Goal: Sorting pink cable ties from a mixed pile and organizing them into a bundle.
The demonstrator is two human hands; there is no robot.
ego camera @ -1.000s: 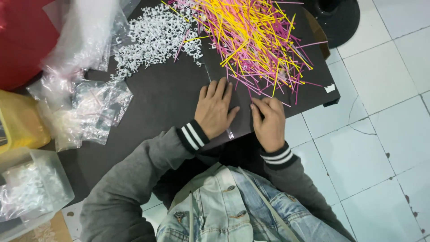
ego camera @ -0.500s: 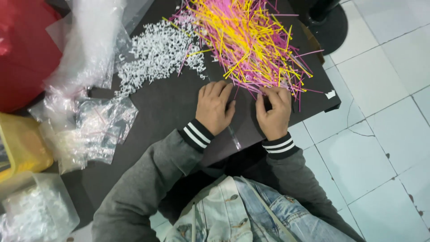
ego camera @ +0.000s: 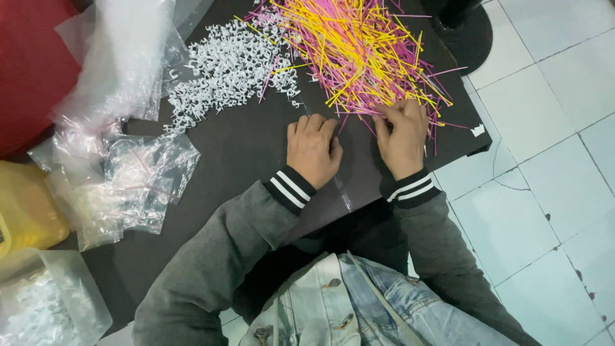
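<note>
My left hand (ego camera: 312, 148) lies palm down on a clear plastic bag (ego camera: 339, 186) spread flat on the black table (ego camera: 250, 141), fingers slightly curled. My right hand (ego camera: 402, 136) reaches into the near edge of a big heap of thin pink and yellow sticks (ego camera: 359, 48), fingers pinching at some of them. A pile of small white plastic clips (ego camera: 224, 67) sits left of the sticks, beyond my left hand.
Filled clear bags (ego camera: 138, 182) lie at the table's left, with loose plastic film (ego camera: 112, 64) behind them. A yellow container (ego camera: 25, 205) and a clear tub of white clips (ego camera: 38, 307) stand at the left edge. Tiled floor (ego camera: 544, 160) is on the right.
My right hand has moved forward from the flat bag into the edge of the stick heap. My left hand stays on the bag. The view has shifted closer.
</note>
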